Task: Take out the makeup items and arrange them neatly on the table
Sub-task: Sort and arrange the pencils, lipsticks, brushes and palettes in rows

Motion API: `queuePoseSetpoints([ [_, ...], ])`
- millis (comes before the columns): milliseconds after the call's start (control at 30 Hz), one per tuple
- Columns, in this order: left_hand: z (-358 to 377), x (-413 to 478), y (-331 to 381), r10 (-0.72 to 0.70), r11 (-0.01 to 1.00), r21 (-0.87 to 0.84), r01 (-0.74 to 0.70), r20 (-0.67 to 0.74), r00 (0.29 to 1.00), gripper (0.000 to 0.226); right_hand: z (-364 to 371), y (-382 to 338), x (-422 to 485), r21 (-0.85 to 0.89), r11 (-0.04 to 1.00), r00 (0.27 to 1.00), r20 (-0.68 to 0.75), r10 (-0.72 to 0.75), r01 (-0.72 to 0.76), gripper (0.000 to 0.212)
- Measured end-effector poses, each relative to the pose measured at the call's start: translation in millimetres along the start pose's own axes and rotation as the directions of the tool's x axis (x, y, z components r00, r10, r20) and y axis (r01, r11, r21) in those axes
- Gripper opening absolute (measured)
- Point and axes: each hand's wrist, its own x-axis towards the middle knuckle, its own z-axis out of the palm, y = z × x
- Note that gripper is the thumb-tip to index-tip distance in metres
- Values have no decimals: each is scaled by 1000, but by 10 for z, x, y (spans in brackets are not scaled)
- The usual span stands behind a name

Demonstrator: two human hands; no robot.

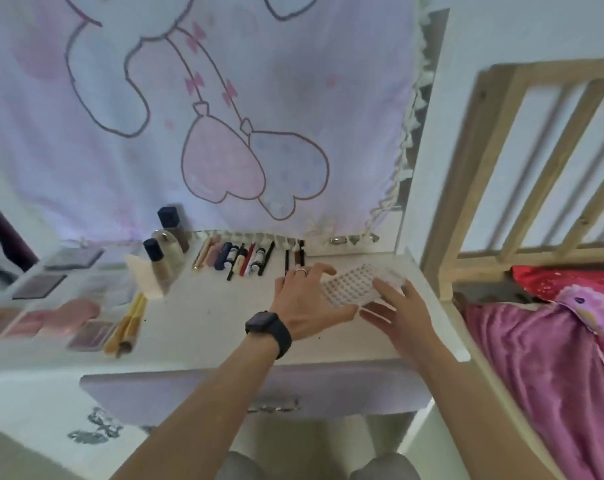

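Note:
Both hands hold a white studded pouch point(352, 285) just above the right part of the white table point(207, 323). My left hand point(307, 303), with a ring and a dark watch, grips its left side. My right hand point(401, 313) grips its right and near edge. Behind them, lipsticks, pencils and tubes point(245, 259) lie in a row at the back edge. Three foundation bottles point(165, 251) stand to the left of that row. Eyeshadow palettes point(39, 285), a pink puff point(68, 315) and gold-handled brushes point(127, 322) lie on the blurred left side.
A pink and white cartoon cloth point(207, 116) hangs behind the table. A pale purple drawer front point(189, 393) sits under the tabletop. To the right stand a wooden bed rail point(536, 168) and pink bedding point(553, 358). My knees show at the bottom edge.

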Motion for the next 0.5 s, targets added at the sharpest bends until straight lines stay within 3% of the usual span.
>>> queuePoseSetpoints([
  [100,-57,-175,76,-32,996,-78,31,-13,999,69,67,-8,-202,22,1000,992,122,-4,1,46],
  [200,-116,-282,66,-67,958,-280,62,-10,998,60,133,4,-309,-15,999,978,206,-24,28,51],
  [367,-98,-277,-88,-45,880,-471,67,59,997,57,268,94,-232,-28,999,978,208,-10,16,64],
  [500,-67,-25,-273,-24,826,-554,110,160,987,50,358,177,0,-24,997,987,145,-71,76,57],
])
